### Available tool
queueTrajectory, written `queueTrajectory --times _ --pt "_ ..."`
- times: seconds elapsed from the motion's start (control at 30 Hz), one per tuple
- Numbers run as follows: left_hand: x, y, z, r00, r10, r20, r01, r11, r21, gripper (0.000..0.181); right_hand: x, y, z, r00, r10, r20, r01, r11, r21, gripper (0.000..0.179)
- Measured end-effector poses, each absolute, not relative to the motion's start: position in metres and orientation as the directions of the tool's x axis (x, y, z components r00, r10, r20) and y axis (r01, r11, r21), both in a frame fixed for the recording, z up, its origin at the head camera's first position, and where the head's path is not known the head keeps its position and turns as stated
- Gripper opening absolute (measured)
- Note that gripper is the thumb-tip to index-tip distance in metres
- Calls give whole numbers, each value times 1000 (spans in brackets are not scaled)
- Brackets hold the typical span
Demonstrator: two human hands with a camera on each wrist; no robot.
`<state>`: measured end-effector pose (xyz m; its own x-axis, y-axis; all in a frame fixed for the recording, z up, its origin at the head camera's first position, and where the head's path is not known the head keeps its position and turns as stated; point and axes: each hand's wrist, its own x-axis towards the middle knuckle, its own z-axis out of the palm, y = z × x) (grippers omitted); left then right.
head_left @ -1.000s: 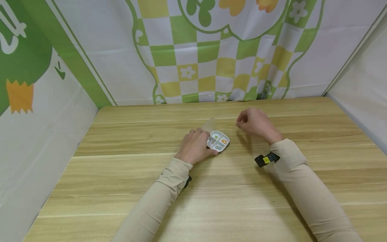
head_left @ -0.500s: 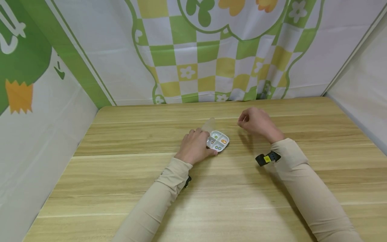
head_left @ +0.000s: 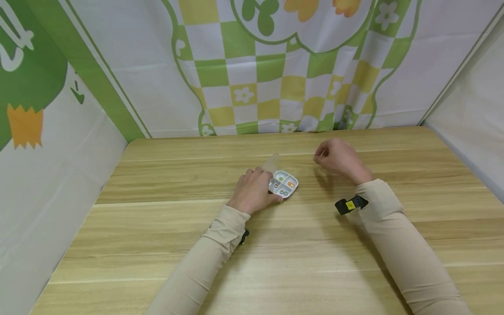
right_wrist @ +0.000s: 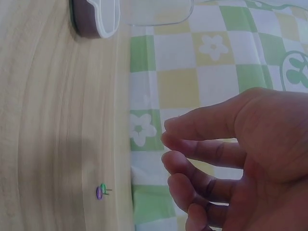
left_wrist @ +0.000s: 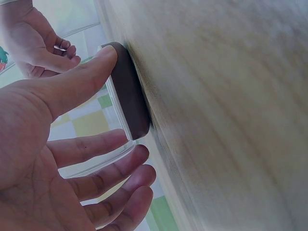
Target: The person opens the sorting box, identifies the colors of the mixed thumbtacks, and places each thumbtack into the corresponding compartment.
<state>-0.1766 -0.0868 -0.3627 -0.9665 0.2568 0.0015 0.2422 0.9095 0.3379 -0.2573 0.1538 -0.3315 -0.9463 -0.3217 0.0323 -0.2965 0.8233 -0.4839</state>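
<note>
Head view, near to far: gripping white, hard-looking, rounded case [head_left: 283,184] with left hand [head_left: 253,190], thumb at near edge, on wood-grain table [head_left: 275,262]. Split into four compartments, with small coloured pieces [head_left: 291,184] inside; clear lid [head_left: 271,163] raised. Hovering to the side with right hand [head_left: 340,158], fingers bent; cannot tell if pinching anything. Probably mid-filling; next likely calls for fine fingertip pinch on thin-stemmed purple tack [right_wrist: 99,193] or green tack [right_wrist: 103,187]. Behind: soft checked cloth [head_left: 271,85].
</note>
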Motion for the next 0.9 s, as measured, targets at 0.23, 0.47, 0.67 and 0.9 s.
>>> queueTrajectory --times 0.23,0.47,0.67,0.9 --pt "-176 -87 -363 -966 260 4 246 910 333 62 -261 160 -334 -952 -301 52 -289 832 -474 16" --pt "-177 -87 -364 -966 260 5 247 910 332 63 -265 165 -340 -958 -278 71 -280 847 -452 16" --pt "-177 -87 -364 -966 259 7 247 911 330 61 -266 167 -343 -962 -267 62 -266 858 -440 15" --pt "-177 -87 -364 -967 253 1 239 911 335 60 -267 167 -346 -965 -259 41 -251 868 -429 14"
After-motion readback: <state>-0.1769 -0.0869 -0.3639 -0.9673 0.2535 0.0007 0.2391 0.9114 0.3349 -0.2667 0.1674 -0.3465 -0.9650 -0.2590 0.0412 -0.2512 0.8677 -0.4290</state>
